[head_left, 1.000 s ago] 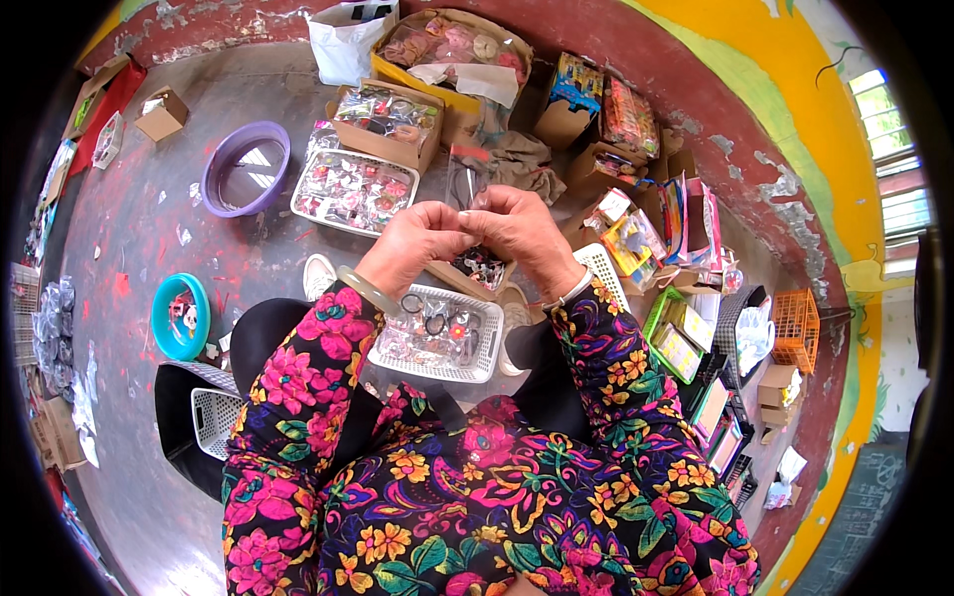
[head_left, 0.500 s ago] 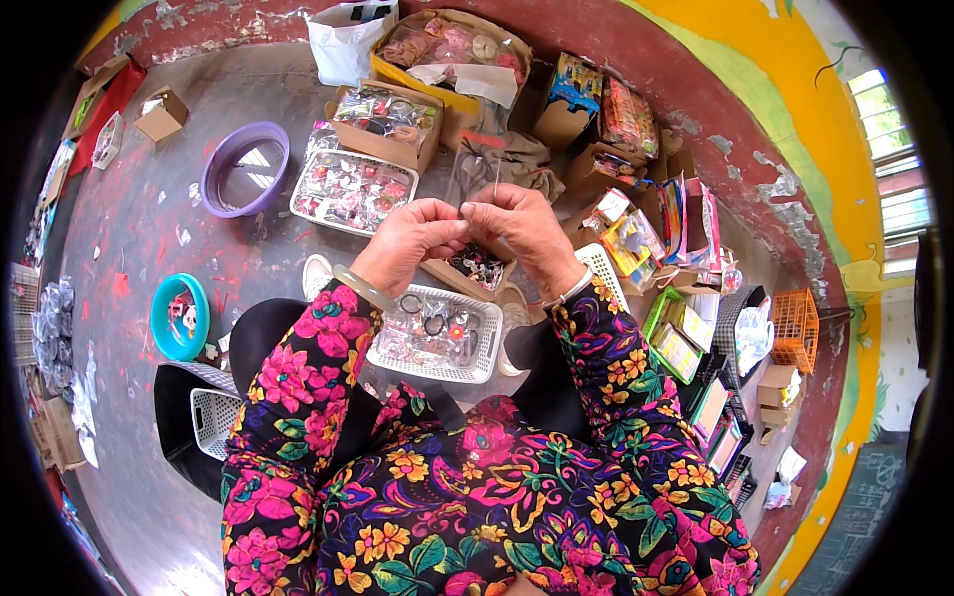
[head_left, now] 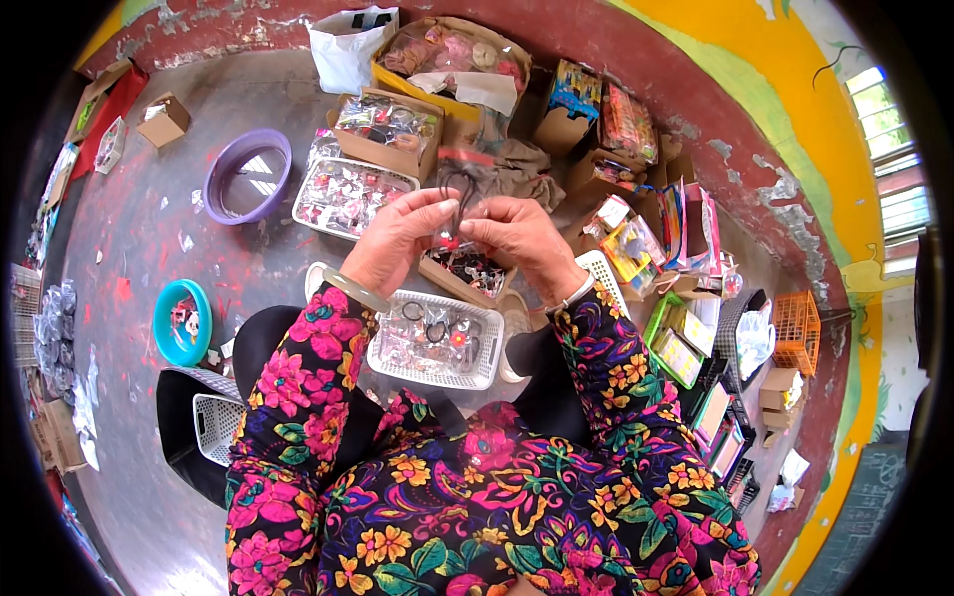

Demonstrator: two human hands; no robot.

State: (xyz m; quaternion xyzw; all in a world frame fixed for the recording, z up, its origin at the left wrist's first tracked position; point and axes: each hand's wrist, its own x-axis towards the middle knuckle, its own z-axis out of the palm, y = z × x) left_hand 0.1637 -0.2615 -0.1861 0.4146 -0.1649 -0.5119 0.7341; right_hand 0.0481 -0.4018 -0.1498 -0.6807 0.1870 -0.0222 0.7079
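Two hands meet near the centre of the frame, raised above a small cardboard box (head_left: 467, 270) of dark little items. The left hand (head_left: 400, 238) and the right hand (head_left: 517, 238) both pinch a thin dark hair tie (head_left: 457, 189) that loops up between them; the fingers (head_left: 442, 207) of each hand are narrow, closed on the loop's lower ends. A pale bangle (head_left: 350, 290) circles the left wrist, and both forearms wear floral sleeves (head_left: 298, 387) that come in from the lower edge.

Just below the hands, on the person's lap, sits a white plastic basket (head_left: 477, 372) holding clear packets and dark rings. Left of centre in the upper part of the frame lies a white tray (head_left: 397, 182) of packed trinkets on the floor (head_left: 149, 228), and just above it a cardboard box (head_left: 393, 159) filled with clear bags. A purple basin (head_left: 221, 204) stands in the upper left, a teal bowl (head_left: 164, 333) at the left edge, and a second white basket (head_left: 214, 427) at lower left. A yellow-lined box (head_left: 452, 60) and a white bag (head_left: 348, 50) sit at the top, and colourful packaged goods (head_left: 636, 238) crowd the right side.
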